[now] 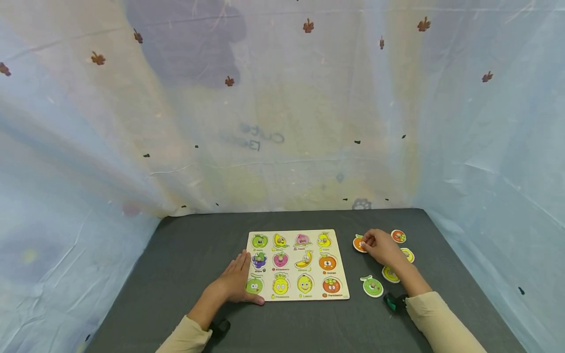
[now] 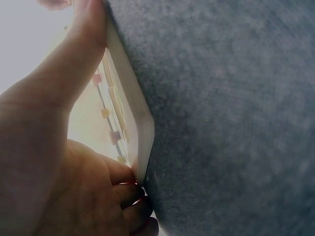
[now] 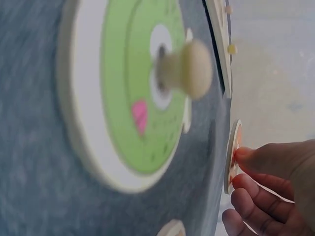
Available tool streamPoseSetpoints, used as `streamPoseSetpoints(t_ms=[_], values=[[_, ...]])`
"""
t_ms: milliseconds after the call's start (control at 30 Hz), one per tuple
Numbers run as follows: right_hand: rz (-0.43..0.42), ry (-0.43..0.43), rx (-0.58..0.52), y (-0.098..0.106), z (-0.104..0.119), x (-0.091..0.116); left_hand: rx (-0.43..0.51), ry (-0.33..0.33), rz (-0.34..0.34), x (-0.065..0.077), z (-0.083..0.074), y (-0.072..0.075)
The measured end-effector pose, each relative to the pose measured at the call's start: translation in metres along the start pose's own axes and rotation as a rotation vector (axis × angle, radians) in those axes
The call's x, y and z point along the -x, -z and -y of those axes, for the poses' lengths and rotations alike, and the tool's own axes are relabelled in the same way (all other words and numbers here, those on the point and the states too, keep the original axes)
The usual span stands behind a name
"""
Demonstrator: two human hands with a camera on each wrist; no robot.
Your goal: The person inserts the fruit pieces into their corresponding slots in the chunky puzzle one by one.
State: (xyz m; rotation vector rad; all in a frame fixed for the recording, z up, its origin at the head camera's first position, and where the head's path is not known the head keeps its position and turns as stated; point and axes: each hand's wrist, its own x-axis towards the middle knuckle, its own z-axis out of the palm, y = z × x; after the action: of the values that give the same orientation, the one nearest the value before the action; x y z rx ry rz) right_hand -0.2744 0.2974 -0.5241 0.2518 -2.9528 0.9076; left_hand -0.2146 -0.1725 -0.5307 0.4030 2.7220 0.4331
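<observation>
A wooden peg puzzle board [image 1: 291,249] with rows of smiling cartoon fruits lies flat on the dark cloth. My left hand [image 1: 235,280] rests against its left side, fingers straight along the edge and thumb at the near corner. In the left wrist view, the board's pale edge [image 2: 140,118] and small knobs show beside the palm. To the right of the board, my right hand [image 1: 383,249] pinches a round orange fruit piece [image 1: 358,243] between thumb and fingers. The right wrist view has that piece [image 3: 229,164] tilted on edge from this angle, its knob hidden by the fingertips.
A green melon-like piece [image 1: 373,288] with a pale knob lies near the right wrist. Close by are a yellow-green piece [image 1: 390,275], a yellow piece [image 1: 409,255] and a red-orange piece [image 1: 398,236]. A pale printed curtain [image 1: 282,108] surrounds the dark tabletop [image 1: 185,255].
</observation>
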Motion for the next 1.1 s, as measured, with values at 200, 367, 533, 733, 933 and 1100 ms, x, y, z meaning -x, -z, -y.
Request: streamPoseSetpoints(t_ms=[200, 367, 533, 733, 933, 1100], values=[[-0.008, 0.027, -0.001, -0.002, 0.010, 0.001, 0.003, 0.002, 0.003, 0.000, 0.000, 0.000], [-0.001, 0.040, -0.008, -0.003, 0.019, 0.004, -0.003, 0.002, 0.007, 0.000, -0.001, 0.001], [0.013, 0.044, -0.009, -0.006, 0.027, 0.004, -0.006, 0.004, 0.003, 0.000, -0.001, 0.001], [0.007, 0.070, -0.018, -0.011, 0.032, 0.005, 0.033, -0.005, 0.000, -0.002, 0.001, -0.001], [0.026, 0.079, -0.032, -0.015, 0.039, 0.007, 0.051, -0.023, -0.009, -0.006, 0.008, -0.008], [0.037, 0.100, -0.025, -0.018, 0.045, 0.009, 0.078, -0.027, -0.012, -0.006, 0.009, -0.008]])
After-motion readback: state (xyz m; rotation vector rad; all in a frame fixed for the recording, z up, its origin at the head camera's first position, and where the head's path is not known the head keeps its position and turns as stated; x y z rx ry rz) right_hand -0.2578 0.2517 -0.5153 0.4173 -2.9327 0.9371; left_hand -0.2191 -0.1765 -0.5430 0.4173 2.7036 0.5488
